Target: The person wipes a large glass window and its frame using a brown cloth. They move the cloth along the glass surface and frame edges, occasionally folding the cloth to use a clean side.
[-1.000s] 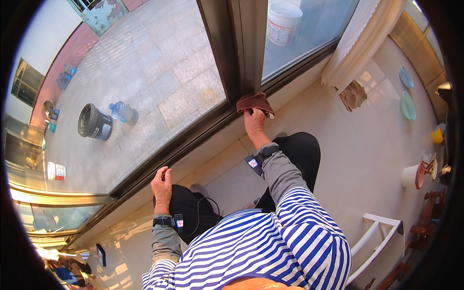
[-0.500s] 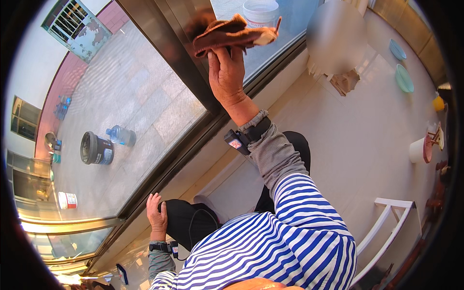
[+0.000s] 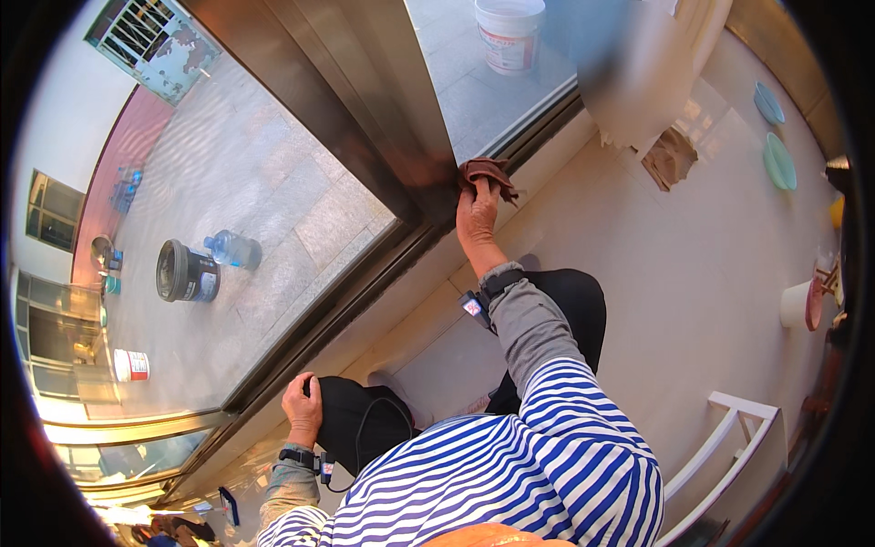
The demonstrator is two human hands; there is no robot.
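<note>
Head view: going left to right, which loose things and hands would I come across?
Small white-and-red bucket, black bucket, clear bottle, left hand, right hand with brown cloth, crumpled brown sheet, green basin.

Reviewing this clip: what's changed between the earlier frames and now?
The right hand rose with the brown cloth in front of the metal post, then came back down to the post's foot. Nothing was let go: the cloth stayed in its grip. The left hand stayed by the left knee; the black bucket outside stayed put.
</note>
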